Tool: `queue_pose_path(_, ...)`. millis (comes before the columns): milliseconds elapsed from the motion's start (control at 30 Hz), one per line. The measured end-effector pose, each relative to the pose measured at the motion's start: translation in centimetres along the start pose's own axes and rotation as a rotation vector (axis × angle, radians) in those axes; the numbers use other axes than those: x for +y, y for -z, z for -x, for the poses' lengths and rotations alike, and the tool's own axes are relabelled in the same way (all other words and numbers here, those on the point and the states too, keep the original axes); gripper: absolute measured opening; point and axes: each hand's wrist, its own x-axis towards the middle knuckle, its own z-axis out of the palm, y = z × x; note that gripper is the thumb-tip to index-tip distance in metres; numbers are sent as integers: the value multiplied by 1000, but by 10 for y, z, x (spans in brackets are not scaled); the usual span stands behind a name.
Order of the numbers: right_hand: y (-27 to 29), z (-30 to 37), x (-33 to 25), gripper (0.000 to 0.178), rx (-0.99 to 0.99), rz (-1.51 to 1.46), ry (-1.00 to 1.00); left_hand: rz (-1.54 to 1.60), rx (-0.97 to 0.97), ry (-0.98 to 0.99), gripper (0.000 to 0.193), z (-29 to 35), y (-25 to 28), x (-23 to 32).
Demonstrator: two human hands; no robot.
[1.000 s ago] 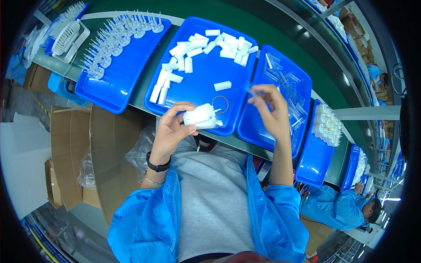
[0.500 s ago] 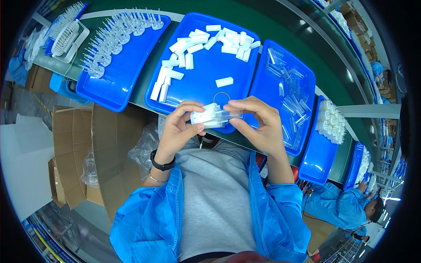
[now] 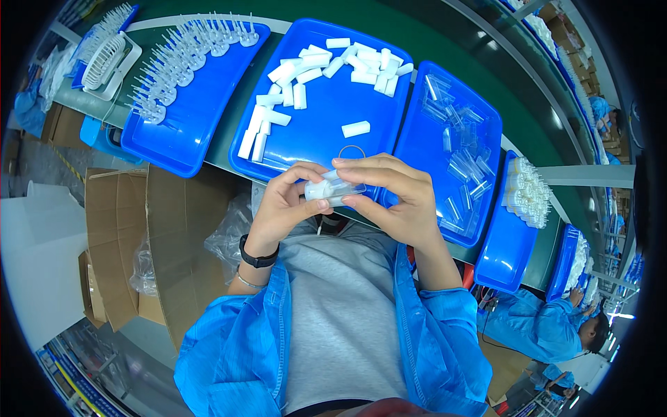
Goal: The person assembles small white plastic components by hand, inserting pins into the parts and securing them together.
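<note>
Just over the near edge of the middle blue tray (image 3: 313, 142), both hands meet on one small part. My left hand (image 3: 283, 201) grips a white, round-ended plastic part (image 3: 318, 189) between thumb and fingers. From its right side a clear plastic sleeve (image 3: 353, 187) extends, pinched by my right hand (image 3: 399, 193). White and clear pieces overlap there, and fingers hide part of how they fit. Several white blocks (image 3: 300, 97) lie in the middle tray, one apart (image 3: 356, 128). A thin brown ring (image 3: 352, 147) shows behind my right fingers.
Clear plastic pieces (image 3: 458, 135) fill the right tray (image 3: 415, 132). White pronged parts (image 3: 177, 69) line the left tray (image 3: 208, 111); a white fan (image 3: 111, 66) stands beyond. White assemblies (image 3: 526, 191) sit in a smaller tray (image 3: 499, 263). Cardboard (image 3: 187, 257) is at left, a co-worker (image 3: 531, 323) at right.
My right hand has moved left, closer to my left hand. The clear sleeve overlaps the white part further than before. The trays look the same.
</note>
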Motion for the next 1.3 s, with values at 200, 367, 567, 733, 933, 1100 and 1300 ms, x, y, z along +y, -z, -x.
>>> queue_pose_path(200, 5, 1, -6, 33, -39, -7, -104, -17, -8, -19, 26, 1, 2, -3)
queue_pose_path(367, 5, 1, -8, 37, -45, 31, -150, -22, -12, -25, 26, 1, 2, -3)
queue_pose_path(567, 0, -4, -11, 38, 51, -5, -198, -28, -15, -48, 27, 1, 3, -5)
queue_pose_path(733, -1, -1, -2, 39, 1, -59, -146, -16, -15, -102, 27, 0, 3, -6)
queue_pose_path(933, 12, 2, -2, 31, -85, -9, -220, 16, 27, -73, 27, 2, 2, -3)
queue_pose_path(1100, 17, 1, -4, 22, -124, -2, -248, -14, 10, -84, 26, 2, 3, -5)
queue_pose_path(1300, 20, 0, -2, 18, -165, 73, -141, -83, -5, -103, 27, 2, 2, -3)
